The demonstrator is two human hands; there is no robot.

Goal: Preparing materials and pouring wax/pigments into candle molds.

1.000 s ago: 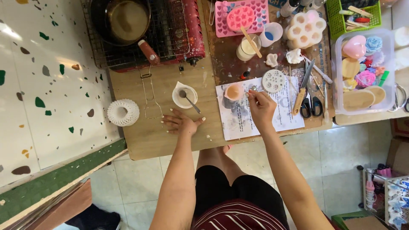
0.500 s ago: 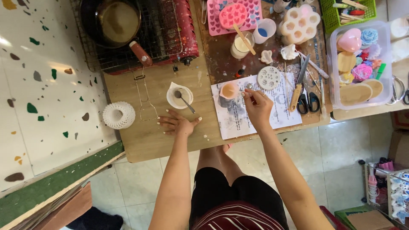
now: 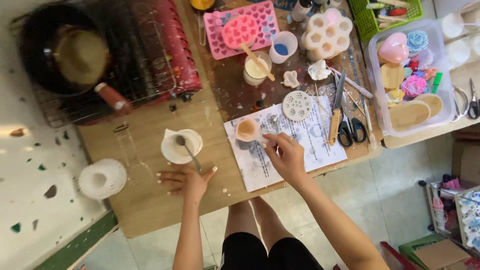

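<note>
Left hand [image 3: 186,181] is lying flat and open-fingered, holding nothing, near the wooden table's [image 3: 150,210] front edge just below the white spouted cup with metal spoon [image 3: 181,146], seemingly bracing. Right hand [image 3: 284,156] is pinching at a small peach-filled cup [image 3: 247,131] on the printed paper sheet [image 3: 310,145]; grip contents unclear.

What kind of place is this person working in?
Probably a home craft corner for wax or soap moulding: a pink heart mould tray, a pan on a red tabletop stove, and a clear tub of finished shapes crowd a low wooden table.
</note>
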